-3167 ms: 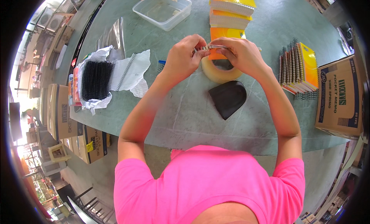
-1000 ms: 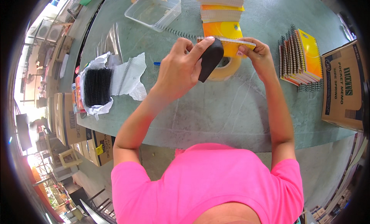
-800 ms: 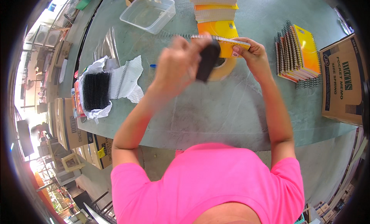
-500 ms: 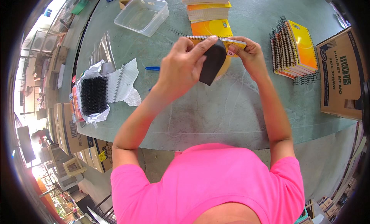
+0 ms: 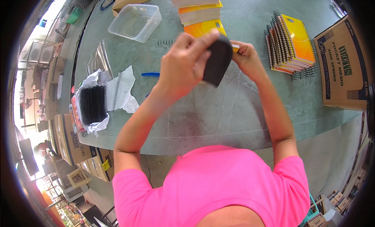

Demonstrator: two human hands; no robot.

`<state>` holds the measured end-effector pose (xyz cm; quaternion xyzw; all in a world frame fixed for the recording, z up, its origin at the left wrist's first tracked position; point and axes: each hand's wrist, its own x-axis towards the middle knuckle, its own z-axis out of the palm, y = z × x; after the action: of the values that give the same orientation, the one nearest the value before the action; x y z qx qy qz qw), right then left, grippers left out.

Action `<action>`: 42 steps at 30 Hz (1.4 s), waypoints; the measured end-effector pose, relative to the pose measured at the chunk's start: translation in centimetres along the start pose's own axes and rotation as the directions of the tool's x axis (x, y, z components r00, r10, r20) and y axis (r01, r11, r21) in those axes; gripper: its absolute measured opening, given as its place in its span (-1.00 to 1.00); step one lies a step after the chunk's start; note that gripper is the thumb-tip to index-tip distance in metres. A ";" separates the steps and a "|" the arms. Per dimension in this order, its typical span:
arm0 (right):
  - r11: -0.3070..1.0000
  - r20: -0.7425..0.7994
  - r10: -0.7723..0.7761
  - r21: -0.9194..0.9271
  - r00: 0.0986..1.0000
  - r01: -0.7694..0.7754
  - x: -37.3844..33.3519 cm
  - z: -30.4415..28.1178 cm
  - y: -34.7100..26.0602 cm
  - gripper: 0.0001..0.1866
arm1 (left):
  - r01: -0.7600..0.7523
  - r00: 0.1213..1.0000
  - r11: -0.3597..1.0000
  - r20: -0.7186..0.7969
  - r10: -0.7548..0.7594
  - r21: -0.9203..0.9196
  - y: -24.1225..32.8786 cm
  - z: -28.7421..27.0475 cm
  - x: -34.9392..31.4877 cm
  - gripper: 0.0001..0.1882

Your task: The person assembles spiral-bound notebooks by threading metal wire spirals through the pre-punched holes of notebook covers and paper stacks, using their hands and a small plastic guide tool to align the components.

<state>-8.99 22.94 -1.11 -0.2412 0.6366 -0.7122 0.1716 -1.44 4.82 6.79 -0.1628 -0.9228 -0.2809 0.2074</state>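
Note:
A dark, flat piece with a rounded top [image 5: 219, 62] stands between my hands above the table, its exact kind unclear. Against its left side, my left hand [image 5: 185, 63] is closed, thumb on the piece and index finger stretched along its top edge, slightly blurred. My right hand [image 5: 249, 59] pinches the end of a small yellow notebook [image 5: 235, 48], mostly hidden behind the dark piece. A thin dark spiral coil [image 5: 165, 42] sticks out to the left of my left hand. Beyond stand stacked yellow-orange notepads [image 5: 199, 12].
Spiral-bound notebooks [image 5: 299, 39] are stacked at right, beside a cardboard box [image 5: 343, 67]. At left, black coils [image 5: 92, 104] lie in white paper, near a blue pen-like object [image 5: 150, 74]. A clear plastic tub [image 5: 134, 24] sits at the far left on the green table [image 5: 187, 125].
The table scene has shifted left in view. My left hand and the dark piece tilt slightly and blur. Less of the notebook shows; my right hand still pinches its end.

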 end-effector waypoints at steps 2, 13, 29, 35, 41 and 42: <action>1.000 0.021 -0.018 0.009 1.000 0.018 0.0 0.0 0.1 -0.74 | 0.011 0.981 0.999 -0.194 -0.003 0.038 -0.2 -0.8 1.5 -0.58; 0.988 -0.032 -0.121 0.091 0.992 0.123 0.0 0.8 -0.4 -0.76 | -0.211 0.977 0.971 0.023 0.210 0.115 1.3 2.6 -2.0 -0.64; 0.962 -0.085 -0.045 -0.271 0.995 0.020 -0.4 -0.9 1.3 -0.80 | -0.188 0.977 0.975 0.083 0.198 -0.120 0.0 4.9 3.5 -0.84; 0.770 -0.164 -0.097 -0.637 0.982 -0.031 -0.7 0.2 0.0 -0.76 | -0.182 0.979 0.977 0.077 0.191 -0.107 0.1 4.6 3.8 -0.86; 0.819 -0.221 -0.086 -0.572 0.972 -0.058 -1.1 1.4 -1.3 -0.85 | -0.134 0.990 0.984 0.028 0.138 -0.117 -0.1 4.7 3.6 -0.82; 0.813 -0.202 -0.106 -0.582 0.974 -0.033 -1.0 1.1 -0.7 -0.81 | -0.125 0.992 0.981 0.018 0.129 -0.146 -0.4 4.8 3.6 -0.82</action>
<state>-7.48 22.68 -0.46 -0.2120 0.8340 -0.5093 0.0027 -6.09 8.01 4.69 -0.2397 -0.8905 -0.3310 0.2000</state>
